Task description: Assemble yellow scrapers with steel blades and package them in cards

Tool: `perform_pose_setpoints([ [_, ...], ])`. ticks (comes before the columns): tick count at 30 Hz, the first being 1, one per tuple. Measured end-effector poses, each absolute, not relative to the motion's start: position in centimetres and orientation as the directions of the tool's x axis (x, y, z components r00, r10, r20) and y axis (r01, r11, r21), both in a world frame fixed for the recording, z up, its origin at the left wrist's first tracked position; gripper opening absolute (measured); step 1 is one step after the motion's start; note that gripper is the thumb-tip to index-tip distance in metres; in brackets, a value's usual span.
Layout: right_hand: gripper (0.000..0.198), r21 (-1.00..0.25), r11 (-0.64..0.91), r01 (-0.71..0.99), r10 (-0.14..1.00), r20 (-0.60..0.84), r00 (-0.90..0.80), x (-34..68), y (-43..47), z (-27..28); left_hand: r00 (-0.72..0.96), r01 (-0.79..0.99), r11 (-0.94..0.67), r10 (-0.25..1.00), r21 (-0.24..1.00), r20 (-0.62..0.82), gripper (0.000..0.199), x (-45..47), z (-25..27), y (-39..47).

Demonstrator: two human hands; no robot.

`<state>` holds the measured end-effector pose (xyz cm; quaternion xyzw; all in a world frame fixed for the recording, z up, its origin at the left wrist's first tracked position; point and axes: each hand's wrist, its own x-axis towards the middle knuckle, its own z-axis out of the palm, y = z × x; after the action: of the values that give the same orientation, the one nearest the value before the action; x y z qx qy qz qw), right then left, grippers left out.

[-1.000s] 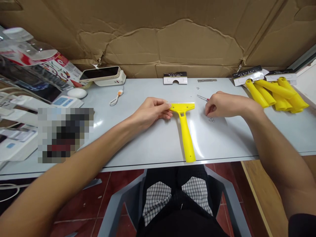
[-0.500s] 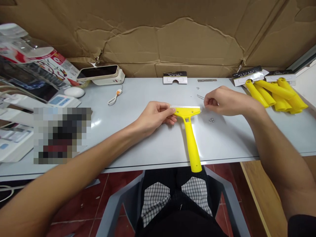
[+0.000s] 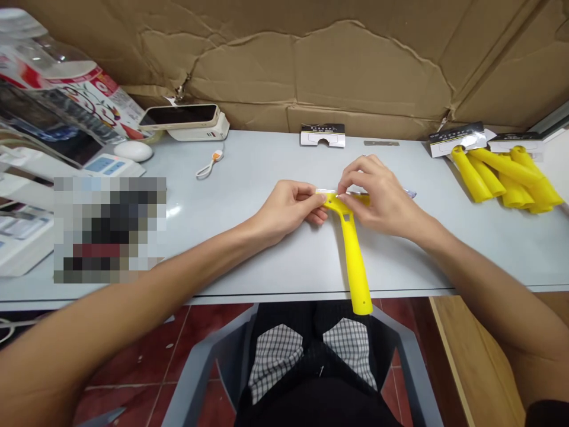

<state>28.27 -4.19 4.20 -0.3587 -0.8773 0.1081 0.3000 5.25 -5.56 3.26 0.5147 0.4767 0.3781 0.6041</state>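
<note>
Since the earlier frame my right hand (image 3: 377, 198) has come over from the loose screws onto the yellow scraper (image 3: 351, 249). Head pinched by left hand (image 3: 291, 207) and right fingers; handle overhangs table (image 3: 267, 261) edge. More scrapers (image 3: 507, 175) well right.

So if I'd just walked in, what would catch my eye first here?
Probably the bright yellow scraper in the middle of the grey table, its handle pointing toward the person. The left hand pinches one end of its head and the right hand covers the other end. Next, a pile of matching yellow scrapers lies at the far right, with crumpled cardboard behind everything.
</note>
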Motion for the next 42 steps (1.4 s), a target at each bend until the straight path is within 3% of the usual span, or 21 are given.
perform_pose_setpoints([
  [6,0.013,-0.468,0.676,0.569,0.737,0.428,-0.524,27.8,-4.5,3.9,0.276,0.04,0.18,0.943,0.983,-0.184,0.024,5.3,3.2,-5.5],
  [18,0.016,-0.443,0.684,0.58,0.73,0.43,-0.531,27.1,-4.7,3.3,0.286,0.056,0.158,0.944,0.986,-0.167,0.022,5.2,3.3,-5.7],
  [31,0.017,-0.512,0.65,0.563,0.758,0.382,-0.528,27.0,-4.5,3.2,0.274,0.079,0.166,0.945,0.983,-0.181,0.022,5.2,3.4,-5.6],
  [42,0.041,-0.444,0.722,0.531,0.69,0.402,-0.602,28.1,-4.4,3.8,0.256,0.08,0.166,0.95,0.983,-0.181,0.023,5.2,3.4,-5.7],
])
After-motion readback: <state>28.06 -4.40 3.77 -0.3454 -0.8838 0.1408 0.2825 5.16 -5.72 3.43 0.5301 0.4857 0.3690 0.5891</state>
